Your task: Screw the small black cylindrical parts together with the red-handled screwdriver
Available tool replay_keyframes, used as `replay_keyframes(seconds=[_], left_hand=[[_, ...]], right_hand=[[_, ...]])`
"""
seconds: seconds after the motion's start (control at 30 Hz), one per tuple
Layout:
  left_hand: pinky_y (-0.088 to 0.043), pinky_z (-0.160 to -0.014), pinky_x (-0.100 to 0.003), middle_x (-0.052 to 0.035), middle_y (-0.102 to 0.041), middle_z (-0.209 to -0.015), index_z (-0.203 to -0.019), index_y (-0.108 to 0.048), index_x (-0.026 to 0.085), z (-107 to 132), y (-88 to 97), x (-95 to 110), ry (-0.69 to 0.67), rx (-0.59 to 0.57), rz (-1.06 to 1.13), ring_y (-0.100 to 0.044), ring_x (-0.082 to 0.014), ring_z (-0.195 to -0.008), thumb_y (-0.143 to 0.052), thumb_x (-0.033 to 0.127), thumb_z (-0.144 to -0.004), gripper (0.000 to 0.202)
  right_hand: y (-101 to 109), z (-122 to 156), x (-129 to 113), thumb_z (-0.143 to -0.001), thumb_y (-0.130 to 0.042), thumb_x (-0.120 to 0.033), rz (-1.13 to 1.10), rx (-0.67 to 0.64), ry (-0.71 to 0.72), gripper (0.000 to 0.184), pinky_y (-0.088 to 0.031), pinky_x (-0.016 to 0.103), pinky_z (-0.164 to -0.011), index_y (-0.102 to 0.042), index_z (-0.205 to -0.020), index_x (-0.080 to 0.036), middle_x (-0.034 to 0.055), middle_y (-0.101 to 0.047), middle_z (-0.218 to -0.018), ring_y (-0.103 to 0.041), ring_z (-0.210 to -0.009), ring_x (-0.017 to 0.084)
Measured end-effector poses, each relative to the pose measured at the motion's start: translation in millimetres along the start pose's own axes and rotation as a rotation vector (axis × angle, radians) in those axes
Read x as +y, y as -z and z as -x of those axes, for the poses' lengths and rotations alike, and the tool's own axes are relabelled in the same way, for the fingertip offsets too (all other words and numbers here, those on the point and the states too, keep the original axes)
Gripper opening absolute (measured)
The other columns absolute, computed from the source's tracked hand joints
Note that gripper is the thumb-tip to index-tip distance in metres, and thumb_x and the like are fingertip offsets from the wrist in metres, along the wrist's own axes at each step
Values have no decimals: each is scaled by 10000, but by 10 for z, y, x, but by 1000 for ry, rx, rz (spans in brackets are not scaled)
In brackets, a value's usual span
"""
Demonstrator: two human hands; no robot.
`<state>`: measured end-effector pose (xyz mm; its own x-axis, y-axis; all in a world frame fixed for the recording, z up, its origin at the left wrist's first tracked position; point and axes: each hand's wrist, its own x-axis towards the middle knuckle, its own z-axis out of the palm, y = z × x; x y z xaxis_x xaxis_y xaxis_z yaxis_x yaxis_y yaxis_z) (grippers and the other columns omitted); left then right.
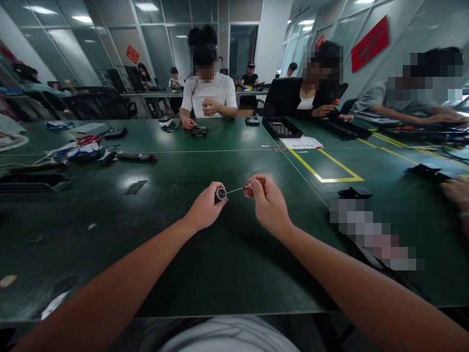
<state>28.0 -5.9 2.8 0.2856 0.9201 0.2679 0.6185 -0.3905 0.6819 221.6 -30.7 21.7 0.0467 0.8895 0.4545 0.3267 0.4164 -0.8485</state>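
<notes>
In the middle of the head view, my left hand (pixel 207 208) is closed around a small dark cylinder with a pale ring at its end (pixel 221 194); the open-looking end faces me and to the right. My right hand (pixel 270 203) grips the reddish handle of a screwdriver (pixel 236 189). Its thin metal shaft points left, and the tip reaches the ringed end of the cylinder. Whether the tip touches or goes inside is too small to tell. Both hands are above the green table (pixel 234 264).
Left lie a marker pen (pixel 136 157), red-handled scissors (pixel 90 140) and a black tray (pixel 34 182). Ahead are a black case (pixel 281 128), white paper (pixel 301 143) and yellow tape (pixel 342 179). A black part (pixel 355 192) lies right. Several people sit around; one in white (pixel 208 95) sits opposite.
</notes>
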Motion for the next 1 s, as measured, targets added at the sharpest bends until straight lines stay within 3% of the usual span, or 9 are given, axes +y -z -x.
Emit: replay_keyframes(seconds=[0.4,0.6,0.73,0.9,1.0], left_hand=[[-476,-839,-355,-37,-639,-986,-1023,-564,201,-11,-30,-50,-51,-41,36,-595,-205,-892,-638,211,-890,153],[-462,-880,-339,-16,-666,-989,-1019,-625,208,-24,-49,-97,-126,-35,64,-611,-200,-943,-689,216,-872,161],[-466,-884,-351,-16,-689,-1014,-1063,-649,225,-29,-60,-141,-123,-77,61,-633,-210,-965,-697,243,-873,196],[-478,-912,-360,-25,-696,-1041,-1091,-654,227,-32,-49,-159,-99,-63,95,-640,-215,-978,-697,254,-869,227],[-480,-927,-355,-22,-694,-1050,-1083,-658,225,-31,-44,-160,-98,-46,108,-636,-208,-983,-693,247,-868,219]], right_hand=[[18,15,7,-1024,-446,-384,44,-5,28,204,-478,326,-730,-576,-1019,-226,12,-664,-826,-633,-760,165],[62,15,-22,-1026,-431,-484,9,-80,52,315,-402,289,-578,-613,-947,-239,-43,-537,-621,-527,-559,140],[59,50,-92,-1020,-441,-488,95,-76,119,383,-424,298,-623,-663,-842,-231,6,-642,-716,-592,-643,158],[49,82,-140,-1021,-437,-357,196,-91,151,244,-438,313,-651,-629,-1093,-225,28,-691,-825,-612,-671,173],[68,69,-141,-1011,-433,-310,226,-119,159,220,-429,316,-652,-597,-1123,-216,31,-686,-844,-600,-675,173]])
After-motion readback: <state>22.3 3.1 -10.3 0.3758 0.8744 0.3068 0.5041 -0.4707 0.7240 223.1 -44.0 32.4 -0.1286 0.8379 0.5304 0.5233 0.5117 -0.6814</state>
